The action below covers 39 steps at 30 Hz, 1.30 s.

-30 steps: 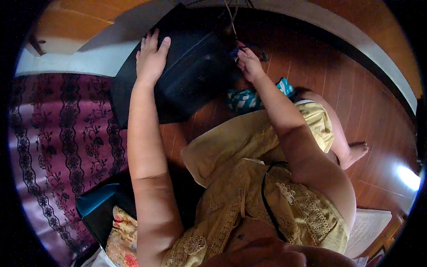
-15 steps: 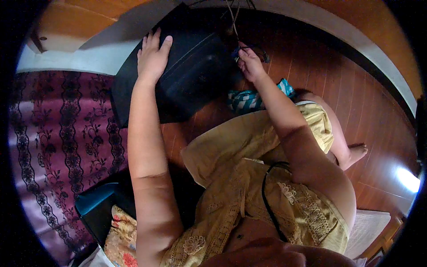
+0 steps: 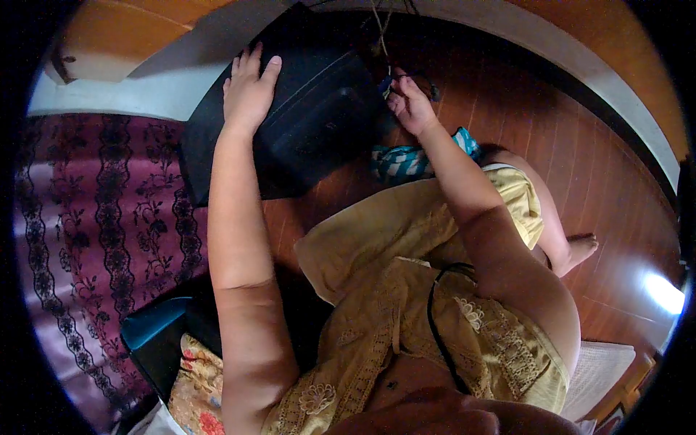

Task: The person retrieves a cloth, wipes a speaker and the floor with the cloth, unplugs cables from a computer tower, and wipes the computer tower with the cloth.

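On the black case (image 3: 308, 130): the left hand (image 3: 249, 100) lies palm down, fingers a little apart and thumb held wide, simply resting on the surface.
Beside the case: the right hand (image 3: 414, 109) has its fingers curled beside a small blue piece (image 3: 385, 86); I can't tell from where I stand whether they actually pinch it.
Pale cable: the thin pale cable (image 3: 382, 35) comes down from the wall side towards those fingertips.
Case: sits on the reddish wooden floor (image 3: 536, 123), its far end towards the wall and too dark to make out.
Checked cloth: the teal-and-white cloth (image 3: 400, 164) lies crumpled below the right hand, partly behind the forearm.
Person: sits in yellow clothing (image 3: 370, 239), one bare foot (image 3: 582, 250) out to the right.
Left side: purple fabric (image 3: 83, 217) banded with black flowers, near a flowered cloth (image 3: 196, 384).
Right corner: a whitish mat (image 3: 596, 370).
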Available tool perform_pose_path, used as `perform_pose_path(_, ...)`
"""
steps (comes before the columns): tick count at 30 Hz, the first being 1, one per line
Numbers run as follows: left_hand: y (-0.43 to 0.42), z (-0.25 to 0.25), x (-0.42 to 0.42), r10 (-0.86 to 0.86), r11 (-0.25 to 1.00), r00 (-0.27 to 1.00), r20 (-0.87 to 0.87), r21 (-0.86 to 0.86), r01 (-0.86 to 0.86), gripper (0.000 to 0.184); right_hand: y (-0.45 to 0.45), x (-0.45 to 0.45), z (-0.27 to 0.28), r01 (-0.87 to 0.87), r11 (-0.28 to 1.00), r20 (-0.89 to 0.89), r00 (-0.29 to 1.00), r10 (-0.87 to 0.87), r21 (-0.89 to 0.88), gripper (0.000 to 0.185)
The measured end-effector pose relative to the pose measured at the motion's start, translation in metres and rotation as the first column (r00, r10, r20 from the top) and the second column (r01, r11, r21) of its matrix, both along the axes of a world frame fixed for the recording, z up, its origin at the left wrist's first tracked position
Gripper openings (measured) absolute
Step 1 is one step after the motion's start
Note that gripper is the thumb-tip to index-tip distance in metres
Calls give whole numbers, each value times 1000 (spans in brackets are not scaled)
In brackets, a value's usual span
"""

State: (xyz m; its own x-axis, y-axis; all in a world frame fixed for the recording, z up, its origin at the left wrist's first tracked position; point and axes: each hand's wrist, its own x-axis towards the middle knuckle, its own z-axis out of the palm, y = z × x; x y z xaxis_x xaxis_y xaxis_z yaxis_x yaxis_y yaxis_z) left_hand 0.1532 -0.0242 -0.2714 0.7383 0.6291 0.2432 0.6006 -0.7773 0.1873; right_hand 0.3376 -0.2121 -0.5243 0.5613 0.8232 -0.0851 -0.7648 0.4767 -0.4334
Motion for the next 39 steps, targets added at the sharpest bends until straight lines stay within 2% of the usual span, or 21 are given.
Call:
perform_pose_path(2,-3,0,-1,5,1000,1000,3,0,-5,67,-2,0,2,-26,999,-200,979,33,37,47)
perform_pose_path(5,-4,3,-1,14,1000,1000,-5,-4,-14,67,-10,-4,21,-60,988,-150,985,81,142,55)
perform_pose_path(8,-2,1,-1,17,1000,1000,-18,-10,-17,68,-4,-1,2,-40,998,-153,987,46,42,55)
perform_pose_path(11,-3,2,-1,22,1000,999,-27,-4,-22,68,-3,-3,3,-35,999,-150,988,38,22,54)
perform_pose_path(15,-6,4,0,36,999,999,-32,-18,-36,68,-8,-2,8,-85,990,-156,982,103,114,48)
perform_pose_path(17,-5,2,-1,26,1000,999,-26,-15,-27,68,1,-1,-2,3,1000,50,999,-3,-12,38)
perform_pose_path(18,-5,3,-1,18,1000,1000,-19,-10,-18,67,0,-3,5,4,1000,49,999,-4,-11,38)
perform_pose_path(20,-7,4,0,18,1000,1000,-21,-10,-19,67,-1,-3,19,-19,984,133,990,44,-179,30)
perform_pose_path(21,-9,5,0,19,1000,1000,-24,-12,-19,67,1,-4,30,-18,984,132,990,42,-178,30)
perform_pose_path(23,-8,6,-1,19,1000,999,-27,-20,-20,67,3,-6,50,38,931,179,983,30,-364,20)
perform_pose_path(24,-7,7,-1,20,999,999,-29,-27,-21,67,3,-4,53,41,931,177,984,26,-364,20)
perform_pose_path(26,-7,6,-1,11,999,1000,-17,-31,-12,67,3,3,57,-69,839,176,965,193,-540,19)
perform_pose_path(30,-8,6,-1,-1,1000,1000,-2,-30,1,67,-2,4,72,10,845,187,977,106,-535,21)
perform_pose_path(32,-10,8,-1,5,999,1000,-4,-41,-5,67,1,11,68,-18,783,189,967,172,-621,19)
perform_pose_path(33,-9,8,-1,18,998,1000,-7,-57,-18,67,0,12,63,-15,784,188,968,167,-620,19)
perform_pose_path(35,-6,6,0,8,999,1000,-17,-36,-9,68,-4,16,51,-155,888,-78,988,134,-432,22)
perform_pose_path(36,-6,5,-1,8,1000,1000,-26,-18,-8,68,-7,16,53,-153,889,-78,988,132,-432,22)
perform_pose_path(38,-4,5,-1,4,1000,1000,-23,-31,-5,68,-10,10,54,-188,944,-132,979,157,-272,30)
perform_pose_path(39,-5,6,-1,3,999,1000,-21,-44,-4,68,-10,6,55,-188,944,-135,978,157,-271,30)
